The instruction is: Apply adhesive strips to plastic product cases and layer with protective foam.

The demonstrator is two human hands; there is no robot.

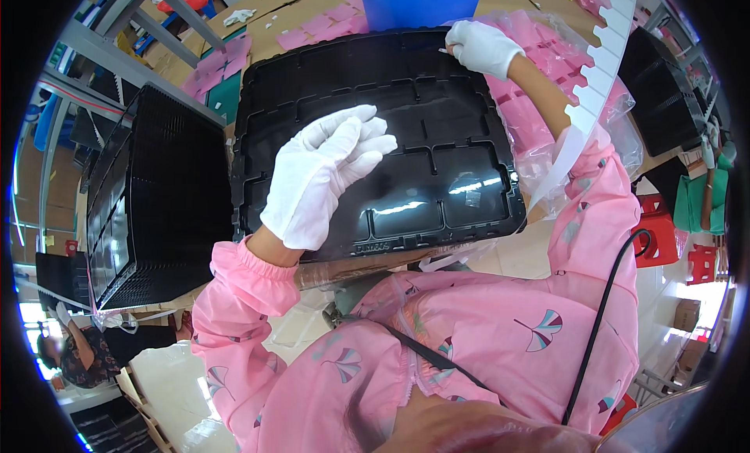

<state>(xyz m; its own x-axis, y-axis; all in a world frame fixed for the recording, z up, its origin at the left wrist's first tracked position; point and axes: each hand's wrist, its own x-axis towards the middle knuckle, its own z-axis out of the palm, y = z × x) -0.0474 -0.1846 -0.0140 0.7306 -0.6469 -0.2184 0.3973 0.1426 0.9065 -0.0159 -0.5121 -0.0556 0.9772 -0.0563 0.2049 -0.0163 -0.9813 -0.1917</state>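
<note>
A large black plastic tray [461, 113] with shallow moulded compartments lies on the table in front of me. Above its left half hovers my left hand [324, 175] in a white glove, its fingers stretched and slightly curled, with nothing visible in them. My right hand [483, 50], gloved in white too, is at the tray's far right corner with its fingers closed in a pinch. A tiny pale tip shows at those fingertips, but what they hold is too small to name. A small clear piece [473, 196] appears in the tray's near right compartment.
A tall stack of black trays [168, 203] stands at the left, beside a grey metal frame [141, 46]. Behind the tray is a blue bin [422, 6]. Pink sheets in clear plastic [539, 78] lie at the right, crossed by a white toothed strip [601, 70]. Other people work farther off.
</note>
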